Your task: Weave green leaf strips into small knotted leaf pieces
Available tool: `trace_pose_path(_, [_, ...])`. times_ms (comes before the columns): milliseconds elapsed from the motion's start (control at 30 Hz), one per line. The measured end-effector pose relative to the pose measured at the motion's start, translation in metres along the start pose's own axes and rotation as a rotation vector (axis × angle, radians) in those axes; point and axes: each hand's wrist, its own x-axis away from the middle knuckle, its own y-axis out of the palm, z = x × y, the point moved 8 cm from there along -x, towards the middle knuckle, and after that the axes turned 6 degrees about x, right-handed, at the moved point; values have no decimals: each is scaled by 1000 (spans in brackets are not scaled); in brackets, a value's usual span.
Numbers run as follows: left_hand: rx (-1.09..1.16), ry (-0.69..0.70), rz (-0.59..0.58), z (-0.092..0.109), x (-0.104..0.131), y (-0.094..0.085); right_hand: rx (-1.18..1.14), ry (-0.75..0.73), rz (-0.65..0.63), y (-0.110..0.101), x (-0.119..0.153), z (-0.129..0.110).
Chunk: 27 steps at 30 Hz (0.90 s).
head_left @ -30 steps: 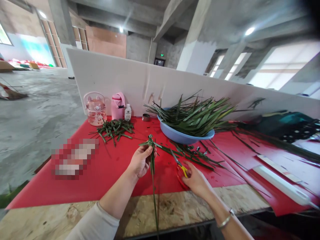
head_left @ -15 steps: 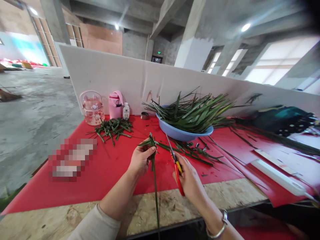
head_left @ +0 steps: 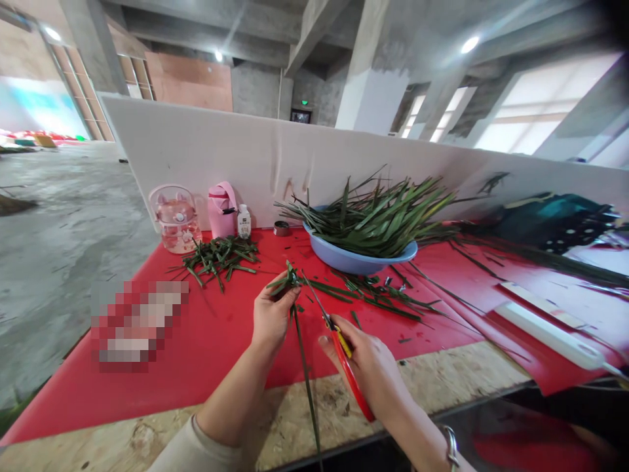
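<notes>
Between thumb and fingers, my left hand point(head_left: 272, 314) pinches a folded green leaf piece point(head_left: 285, 280), with a long narrow strip point(head_left: 307, 387) hanging from it past the table's front edge. My right hand point(head_left: 371, 360) is wrapped round red-and-yellow-handled scissors point(head_left: 344, 354), their blades pointing up and left, close beside the leaf piece. Cut strips point(head_left: 378, 295) lie on the red cover behind my hands. A blue basin point(head_left: 339, 255) heaped with long green leaves point(head_left: 383, 219) stands beyond them. To the left is a pile of short folded leaf pieces point(head_left: 221, 259).
A clear pink jug point(head_left: 177, 223), a pink bottle point(head_left: 222, 213), a small white bottle point(head_left: 244, 223) and a dark round tin point(head_left: 281, 228) line the back left. A white panel point(head_left: 211, 151) rises behind the table. At right lies a white power strip point(head_left: 550, 337).
The scissors have moved left and their tips are now nearer the leaf piece. A small green scrap shows below it, over the red cover. The view has shifted slightly.
</notes>
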Motion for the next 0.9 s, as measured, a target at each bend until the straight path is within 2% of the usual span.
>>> trace_pose_path(267, [-163,49,-20,5,9,6,-129,13,-26,-11,3,-12])
trace_pose_path(433, [-263,84,-85,3,11,9,-185,22,-21,-10,0,-15])
trace_pose_path(600, [-324,126,-101,3,11,10,-306,17,2,-6,-3,-17])
trace_pose_path(800, [-251,82,-74,0,11,9,-374,-8,43,-2,-3,-19])
trace_pose_path(900, [-89,-24,-35,-5,8,7,-342,-29,95,-9,-3,-13])
